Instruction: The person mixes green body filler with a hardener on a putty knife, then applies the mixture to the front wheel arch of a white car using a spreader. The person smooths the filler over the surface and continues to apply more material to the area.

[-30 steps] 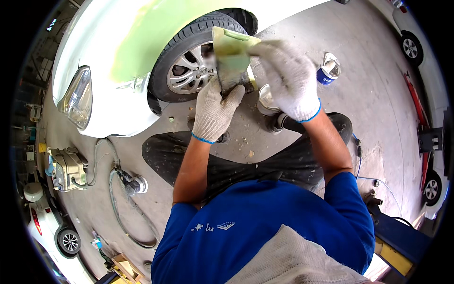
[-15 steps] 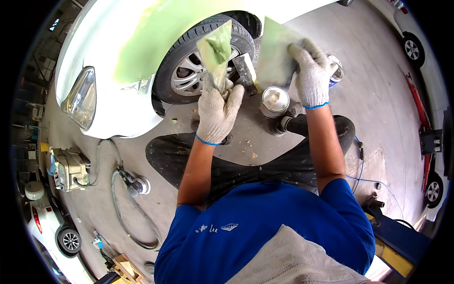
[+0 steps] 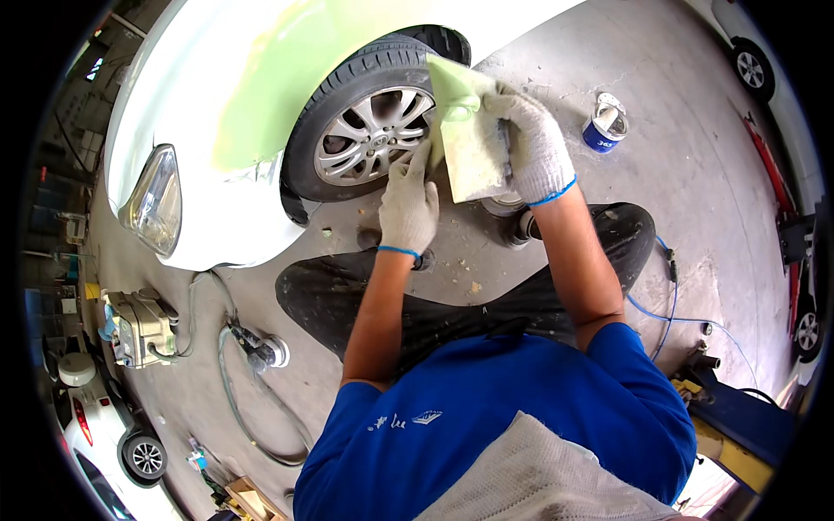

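Note:
My gloved right hand (image 3: 537, 154) grips a thin, pale mixing board (image 3: 478, 161) by its right side and holds it tilted in front of the wheel. Soft green body filler (image 3: 459, 106) lies on the board's upper part. Close to the board's left edge, my gloved left hand (image 3: 408, 208) is closed on a putty spreader (image 3: 437, 139), seen nearly edge-on and partly hidden. Beyond both hands stands the white car's front fender (image 3: 269, 95), with a broad light-green patch above the wheel (image 3: 373, 135).
A tin with a blue label (image 3: 605, 130) stands on the floor at the right. Another tin (image 3: 504, 205) shows partly below the board. At left lie a disc sander (image 3: 268, 352) with its hose and a beige machine (image 3: 139, 328). A blue cable (image 3: 669, 317) runs at right.
My right hand has brought the board left and tilted it, so its filler now shows. My left hand has lowered and turned the spreader beside the board. The black block by the wheel is now hidden.

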The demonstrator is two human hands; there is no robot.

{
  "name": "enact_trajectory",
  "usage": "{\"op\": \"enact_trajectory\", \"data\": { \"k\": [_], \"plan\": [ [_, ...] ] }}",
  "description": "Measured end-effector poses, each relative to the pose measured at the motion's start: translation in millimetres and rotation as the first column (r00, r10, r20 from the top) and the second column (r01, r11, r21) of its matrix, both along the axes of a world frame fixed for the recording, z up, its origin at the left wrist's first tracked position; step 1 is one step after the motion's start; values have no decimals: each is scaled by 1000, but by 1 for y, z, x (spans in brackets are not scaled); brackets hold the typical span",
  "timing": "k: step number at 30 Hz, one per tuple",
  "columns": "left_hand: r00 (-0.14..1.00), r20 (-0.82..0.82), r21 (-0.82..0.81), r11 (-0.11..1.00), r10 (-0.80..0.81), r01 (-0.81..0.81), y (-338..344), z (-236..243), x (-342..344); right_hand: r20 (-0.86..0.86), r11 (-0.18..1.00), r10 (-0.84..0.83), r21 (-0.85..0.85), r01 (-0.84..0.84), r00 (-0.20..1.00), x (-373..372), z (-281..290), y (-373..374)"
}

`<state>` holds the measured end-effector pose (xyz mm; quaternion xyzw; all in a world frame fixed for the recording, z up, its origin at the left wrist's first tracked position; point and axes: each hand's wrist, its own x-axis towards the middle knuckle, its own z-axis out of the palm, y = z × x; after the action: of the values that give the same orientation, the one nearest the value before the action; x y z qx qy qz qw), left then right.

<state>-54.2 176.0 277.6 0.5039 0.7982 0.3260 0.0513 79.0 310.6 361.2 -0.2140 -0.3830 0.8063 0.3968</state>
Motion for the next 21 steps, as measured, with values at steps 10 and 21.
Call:
{"op": "enact_trajectory", "data": {
  "k": [10, 21],
  "plan": [
    [649, 746, 60, 985, -151, 160, -18, 43, -7, -176, 950, -44, 297, 96, 983, -5, -3, 3],
    [873, 471, 169, 984, -126, 51, -22, 57, -12, 101, 137, -597, 990, -23, 796, 1, 12, -20]
  ]
}}
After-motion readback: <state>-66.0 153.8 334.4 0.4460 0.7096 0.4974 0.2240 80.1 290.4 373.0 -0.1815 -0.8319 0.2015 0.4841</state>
